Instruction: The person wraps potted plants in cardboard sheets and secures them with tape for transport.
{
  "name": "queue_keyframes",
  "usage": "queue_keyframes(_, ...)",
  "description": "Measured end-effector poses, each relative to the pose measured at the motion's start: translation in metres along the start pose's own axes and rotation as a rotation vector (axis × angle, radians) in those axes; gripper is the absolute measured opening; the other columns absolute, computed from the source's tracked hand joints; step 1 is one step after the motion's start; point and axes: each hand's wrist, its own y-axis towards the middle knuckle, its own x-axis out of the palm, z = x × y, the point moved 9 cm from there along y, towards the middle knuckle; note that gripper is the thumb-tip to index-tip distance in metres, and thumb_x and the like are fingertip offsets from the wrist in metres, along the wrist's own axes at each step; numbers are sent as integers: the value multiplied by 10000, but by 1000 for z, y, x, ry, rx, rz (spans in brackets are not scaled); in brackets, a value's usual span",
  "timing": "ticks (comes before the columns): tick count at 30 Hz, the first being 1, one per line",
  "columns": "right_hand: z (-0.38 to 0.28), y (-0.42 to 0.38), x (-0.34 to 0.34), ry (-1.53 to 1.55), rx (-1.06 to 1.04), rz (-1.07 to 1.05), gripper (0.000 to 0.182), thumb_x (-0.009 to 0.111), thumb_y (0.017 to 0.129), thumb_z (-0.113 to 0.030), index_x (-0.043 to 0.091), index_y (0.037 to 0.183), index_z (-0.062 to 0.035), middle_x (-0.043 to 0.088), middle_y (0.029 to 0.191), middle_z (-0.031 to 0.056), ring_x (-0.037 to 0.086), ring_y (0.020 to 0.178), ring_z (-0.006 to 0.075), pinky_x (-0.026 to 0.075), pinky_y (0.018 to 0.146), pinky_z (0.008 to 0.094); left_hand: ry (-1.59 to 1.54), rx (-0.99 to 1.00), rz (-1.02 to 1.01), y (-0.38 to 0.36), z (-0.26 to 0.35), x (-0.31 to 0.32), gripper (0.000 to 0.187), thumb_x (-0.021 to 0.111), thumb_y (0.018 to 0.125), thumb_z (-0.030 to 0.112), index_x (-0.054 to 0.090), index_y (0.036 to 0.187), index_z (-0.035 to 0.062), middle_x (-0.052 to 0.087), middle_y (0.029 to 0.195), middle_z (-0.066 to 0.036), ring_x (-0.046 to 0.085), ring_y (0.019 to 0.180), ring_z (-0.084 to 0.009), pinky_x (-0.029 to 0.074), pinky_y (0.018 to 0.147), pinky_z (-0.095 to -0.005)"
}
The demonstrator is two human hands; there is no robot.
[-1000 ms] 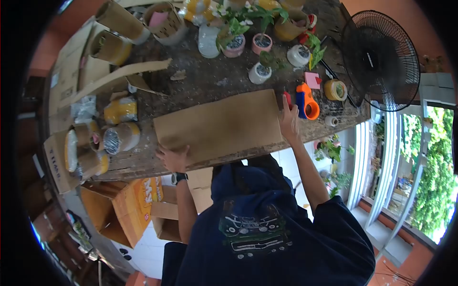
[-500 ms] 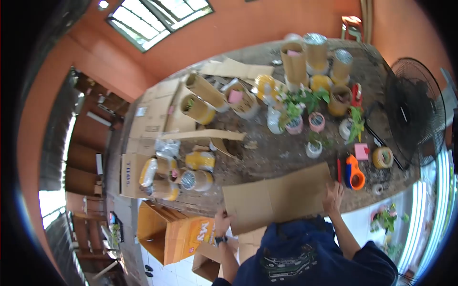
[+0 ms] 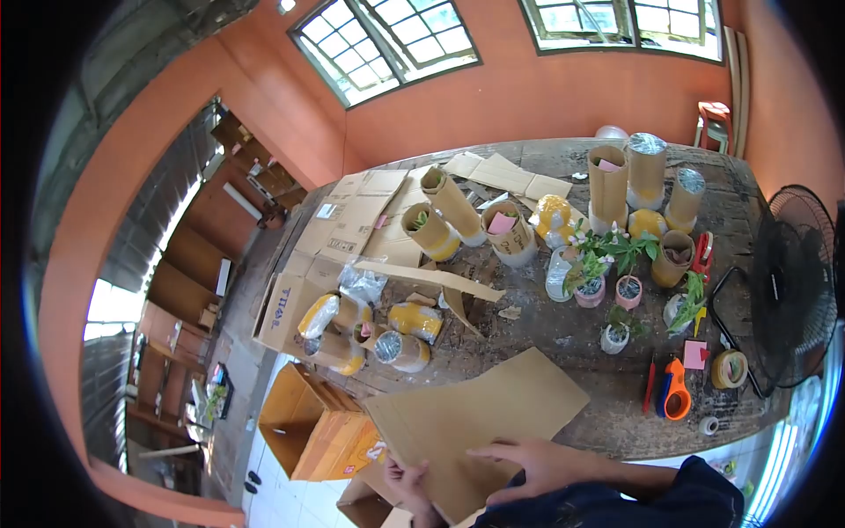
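A brown cardboard sheet [image 3: 493,405] lies in front of me at the near edge of the table, its left part reaching past the edge and tilted toward me. My left hand [image 3: 407,480] is closed at the sheet's lower left edge, fingers curled around it. Over the sheet's lower right part, my right hand [image 3: 532,466] is spread, thumb and fingers apart, holding nothing. To the right of the sheet lie a red pen-like stick [image 3: 650,387] and an orange and blue tape dispenser [image 3: 676,392].
Cardboard-wrapped pots and tubes [image 3: 403,350] stand left; several small potted plants [image 3: 591,286] are at the middle right. A roll of tape [image 3: 729,370], pink notes [image 3: 695,355] and a black fan [image 3: 797,282] are right. An orange carton [image 3: 339,444] sits below the table's left edge.
My right hand has left the sheet's right edge and moved left over its surface. The sheet has turned and come nearer to me. The head view has tilted up.
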Motion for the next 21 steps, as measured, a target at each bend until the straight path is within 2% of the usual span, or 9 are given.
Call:
queue_keyframes(2, -24, 1, 10, -14, -75, -82, 521, 697, 901, -355, 611, 1325, -65, 703, 1030, 212, 688, 978, 338, 535, 907, 423, 40, 28, 147, -32, -24, -1, 243, 682, 678, 3, 510, 839, 62, 628, 832, -50, 587, 711, -147, 486, 694, -290)
queue_keyframes(4, -22, -4, 30, -36, -88, -179, 523, 692, 888, -313, 597, 1337, -62, 692, 1052, 224, 677, 999, 352, 528, 917, 428, 97, 63, 228, -64, -85, -42, 223, 680, 708, 21, 515, 857, 41, 655, 845, -95, 641, 709, -216, 518, 676, -339)
queue_keyframes(7, 7, -16, 61, -77, -29, -296, 533, 684, 869, -250, 576, 1355, -58, 676, 1086, 242, 661, 1030, 373, 519, 931, 435, 644, -30, 59, -87, -113, -63, 342, 648, 963, 179, 466, 1250, 148, 624, 818, -107, 620, 668, -231, 542, 530, -327)
queue_keyframes(8, 18, -24, 70, -88, 3, -329, 539, 681, 862, -229, 569, 1360, -57, 671, 1097, 248, 655, 1040, 380, 516, 936, 437, 232, -377, 203, -107, -134, -66, 164, 604, 982, 157, 460, 1048, 116, 538, 633, -57, 497, 465, -215, 396, 369, -352)
queue_keyframes(11, 54, -47, 86, -133, 108, -392, 561, 673, 843, -165, 548, 1378, -53, 655, 1130, 266, 639, 1071, 400, 507, 951, 445, 106, -642, 105, -136, -154, -47, 144, 596, 990, 151, 456, 966, 122, 514, 608, -47, 482, 447, -201, 375, 364, -376)
queue_keyframes(14, 83, -73, 84, -170, 208, -381, 591, 666, 823, -102, 527, 1396, -49, 639, 1164, 284, 622, 1101, 421, 497, 965, 452, -333, -815, -111, -163, -175, -15, 105, 614, 989, 177, 525, 976, 122, 533, 620, -41, 529, 512, -189, 426, 428, -374)
queue_keyframes(17, 97, -89, 60, -159, 268, -248, 582, 612, 749, -11, 579, 1330, -41, 640, 1169, 287, 614, 1108, 434, 498, 964, 453, 544, -217, -416, -143, -126, 19, 127, 612, 998, 237, 581, 1026, 118, 587, 674, -44, 571, 598, -190, 471, 516, -340)
queue_keyframes(18, 101, -95, 50, -151, 279, -199, 582, 586, 715, 24, 608, 1294, -38, 644, 1167, 286, 613, 1106, 437, 500, 961, 453, 869, -440, -719, -138, -83, 54, 204, 658, 950, 231, 626, 1093, 90, 669, 951, -112, 628, 867, -275, 513, 744, -422)
queue_keyframes(21, 128, -109, 34, -260, 394, -209, 379, 683, 830, -111, 676, 1199, -22, 699, 1014, 269, 672, 1023, 396, 526, 925, 461, 1225, 604, -797, -144, -60, 77, 298, 685, 876, 199, 621, 1135, 65, 596, 1227, -185, 559, 1116, -374, 448, 909, -532)
